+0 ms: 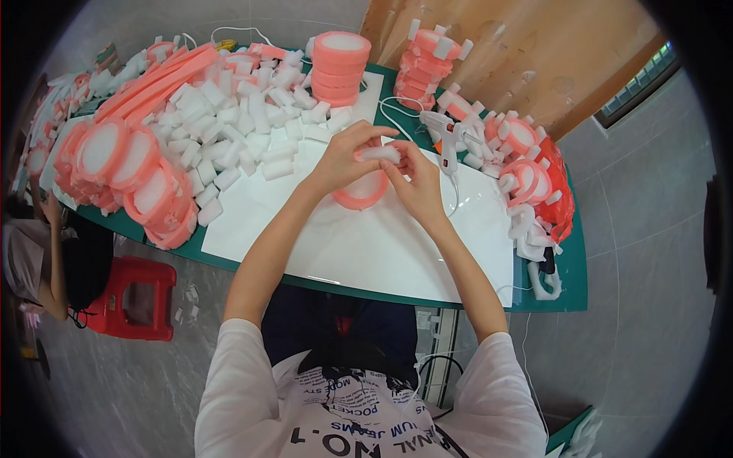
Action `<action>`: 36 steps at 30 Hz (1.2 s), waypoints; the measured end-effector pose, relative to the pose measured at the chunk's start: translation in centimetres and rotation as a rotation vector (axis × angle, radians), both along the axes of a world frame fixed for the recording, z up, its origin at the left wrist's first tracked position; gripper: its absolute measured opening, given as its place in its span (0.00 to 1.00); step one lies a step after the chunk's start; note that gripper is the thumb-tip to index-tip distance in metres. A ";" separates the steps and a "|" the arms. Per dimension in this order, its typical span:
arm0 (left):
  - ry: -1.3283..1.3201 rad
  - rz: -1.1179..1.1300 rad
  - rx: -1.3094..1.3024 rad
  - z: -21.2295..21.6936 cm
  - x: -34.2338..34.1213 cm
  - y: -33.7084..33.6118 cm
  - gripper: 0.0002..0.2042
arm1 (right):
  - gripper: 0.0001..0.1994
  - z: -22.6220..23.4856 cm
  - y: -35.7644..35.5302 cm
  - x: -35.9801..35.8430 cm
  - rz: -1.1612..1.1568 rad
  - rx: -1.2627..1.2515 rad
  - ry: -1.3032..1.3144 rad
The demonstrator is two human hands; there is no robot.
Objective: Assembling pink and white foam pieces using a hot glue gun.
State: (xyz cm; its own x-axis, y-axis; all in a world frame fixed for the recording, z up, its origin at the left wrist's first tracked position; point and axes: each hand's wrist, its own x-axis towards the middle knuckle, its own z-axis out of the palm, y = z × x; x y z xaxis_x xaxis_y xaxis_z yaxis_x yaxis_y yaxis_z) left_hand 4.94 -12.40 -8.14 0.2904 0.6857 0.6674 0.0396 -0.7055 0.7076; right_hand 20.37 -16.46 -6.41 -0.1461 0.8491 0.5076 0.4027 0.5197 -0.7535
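Note:
My left hand [345, 159] and my right hand [416, 181] meet over a round pink-rimmed foam disc [359, 197] on the white sheet [382, 244]. Together the fingers pinch a small white foam block [379, 153] held at the disc's upper edge. Part of the disc is hidden under both hands. A white glue gun [447, 137] lies just right of my right hand, its cord looping behind it.
A heap of white foam blocks [229, 122] covers the table's left half, with pink-rimmed discs [130, 172] stacked at the left edge. Finished pink pieces with white tabs [531, 179] pile at the right. Pink stacks [340, 67] stand at the back. A red stool [134, 298] and another person [46, 259] are at lower left.

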 end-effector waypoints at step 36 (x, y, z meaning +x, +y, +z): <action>0.212 0.099 -0.309 -4.9 -1.4 3.5 0.33 | 0.11 -3.3 -4.4 0.2 0.222 -0.006 -0.375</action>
State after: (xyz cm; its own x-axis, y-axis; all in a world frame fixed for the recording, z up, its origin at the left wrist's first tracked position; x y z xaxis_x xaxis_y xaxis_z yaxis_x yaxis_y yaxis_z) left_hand 3.56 -8.95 -13.06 0.3218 0.8768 0.3573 0.2653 -0.4458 0.8549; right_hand 20.59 -20.90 -9.73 -0.4990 0.7792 0.3793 0.5281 0.6205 -0.5797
